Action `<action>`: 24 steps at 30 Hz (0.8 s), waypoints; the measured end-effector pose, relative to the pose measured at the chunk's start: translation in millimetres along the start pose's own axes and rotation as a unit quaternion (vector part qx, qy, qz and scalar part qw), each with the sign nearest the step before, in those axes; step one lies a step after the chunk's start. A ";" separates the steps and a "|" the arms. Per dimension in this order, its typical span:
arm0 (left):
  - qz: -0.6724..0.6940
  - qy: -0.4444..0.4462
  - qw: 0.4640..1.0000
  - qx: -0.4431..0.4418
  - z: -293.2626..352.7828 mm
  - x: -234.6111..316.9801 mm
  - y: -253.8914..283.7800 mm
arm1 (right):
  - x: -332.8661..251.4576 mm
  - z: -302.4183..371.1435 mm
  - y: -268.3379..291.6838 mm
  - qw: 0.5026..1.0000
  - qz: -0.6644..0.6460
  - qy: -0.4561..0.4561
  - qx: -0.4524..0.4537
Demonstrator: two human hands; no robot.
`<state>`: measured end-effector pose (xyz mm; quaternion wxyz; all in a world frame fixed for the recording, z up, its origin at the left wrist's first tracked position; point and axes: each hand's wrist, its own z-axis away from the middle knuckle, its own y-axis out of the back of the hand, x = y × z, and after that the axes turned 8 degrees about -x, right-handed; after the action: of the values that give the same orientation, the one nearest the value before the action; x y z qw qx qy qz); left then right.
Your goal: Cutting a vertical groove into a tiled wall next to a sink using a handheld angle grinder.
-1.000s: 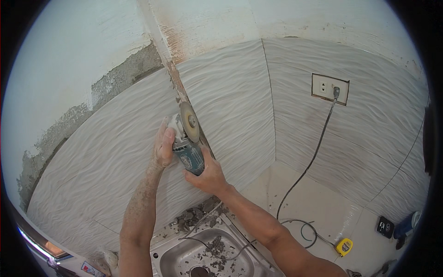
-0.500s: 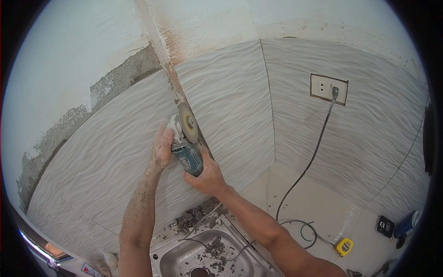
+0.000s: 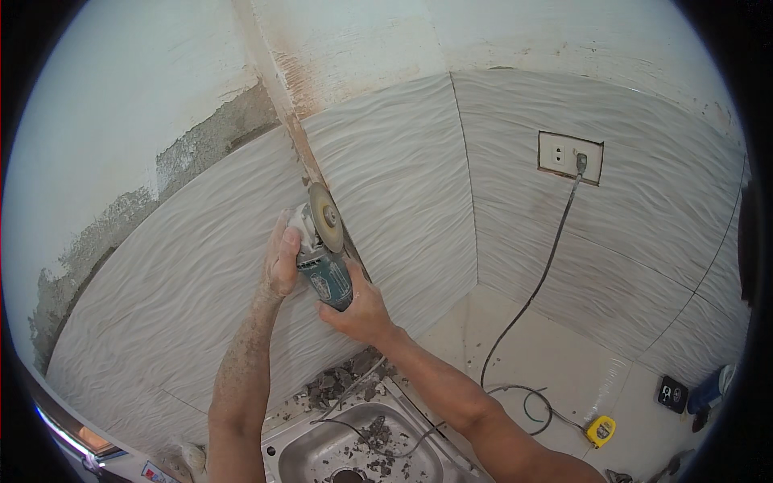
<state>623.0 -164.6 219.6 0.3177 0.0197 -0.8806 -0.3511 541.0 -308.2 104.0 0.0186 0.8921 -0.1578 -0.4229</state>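
Both my hands are on an angle grinder with a teal body, a pale head and a round disc. My left hand grips it at the head end, and my right hand wraps round the rear of the body. The disc stands edge-on to a narrow vertical strip of bare, reddish-brown wall between grey wavy tiles. From this view I cannot tell whether the disc touches the wall. Its rim and the hub at its centre are in plain sight.
Below my arms sits a steel sink with broken rubble along its back edge and in its basin. A power cord runs from a wall socket to the counter, past a yellow tape measure. A black case lies at right.
The view has shifted very slightly. Both hands keep the same grip on the grinder, and it stays at about the same place along the strip.
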 end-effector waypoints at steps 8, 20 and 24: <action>-0.007 0.016 1.000 0.023 -1.7 -26.9 2.2 | -1.6 0.3 -0.3 1.000 -0.017 -0.023 -0.013; -0.003 0.032 0.999 0.025 -2.3 -18.7 1.1 | -2.0 0.3 1.1 0.999 -0.026 -0.029 -0.020; -0.012 0.019 1.000 0.017 -2.0 -22.8 3.2 | -1.7 0.6 -0.3 0.999 -0.021 -0.026 -0.016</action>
<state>642.9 -157.5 210.2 0.3297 0.0424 -0.8800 -0.3391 539.6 -307.3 104.9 0.0198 0.8835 -0.1328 -0.4487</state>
